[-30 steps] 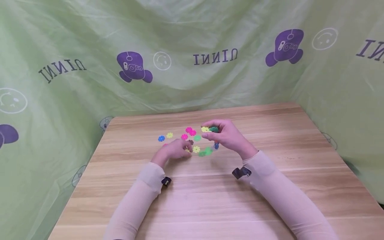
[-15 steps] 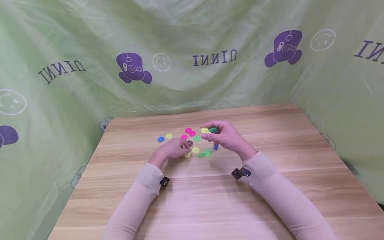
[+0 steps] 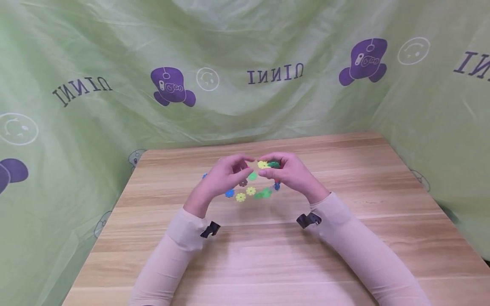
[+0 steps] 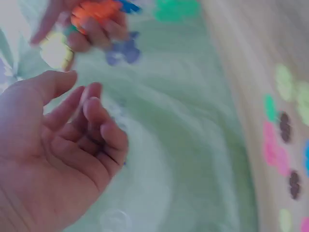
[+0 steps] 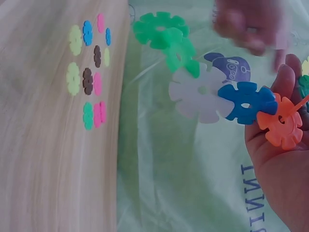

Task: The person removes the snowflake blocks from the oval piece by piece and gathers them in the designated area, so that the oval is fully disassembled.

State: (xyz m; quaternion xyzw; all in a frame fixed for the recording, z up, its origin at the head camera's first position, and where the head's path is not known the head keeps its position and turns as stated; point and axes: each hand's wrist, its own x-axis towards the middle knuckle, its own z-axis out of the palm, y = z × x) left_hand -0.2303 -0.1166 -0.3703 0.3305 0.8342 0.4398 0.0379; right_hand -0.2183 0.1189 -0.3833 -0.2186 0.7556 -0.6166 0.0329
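Note:
My right hand [image 3: 294, 175] holds a chain of interlocked plastic snowflake discs above the table. An orange disc [image 5: 281, 126] lies against the palm, and a blue disc [image 5: 247, 102], a whitish disc [image 5: 202, 94] and green discs [image 5: 161, 29] trail from it. At the chain's other end, a yellow disc [image 3: 262, 165] sits near the thumb and fingertips, beside a dark green one [image 3: 273, 164]. Facing it, my left hand [image 3: 226, 175] is raised with loosely bent fingers. In the left wrist view nothing shows between its thumb and fingers, and a gap separates both hands.
Several loose discs lie flat on the wooden table [image 3: 245, 255], among them a blue one [image 3: 229, 193], a yellow one [image 3: 240, 197] and a brown one [image 3: 243, 182]. My left hand hides some of them. A green printed curtain [image 3: 245, 110] hangs behind the table.
My left hand has risen from among the loose discs and moved up towards the right hand, uncovering a blue disc. My right hand and its chain have stayed nearly still.

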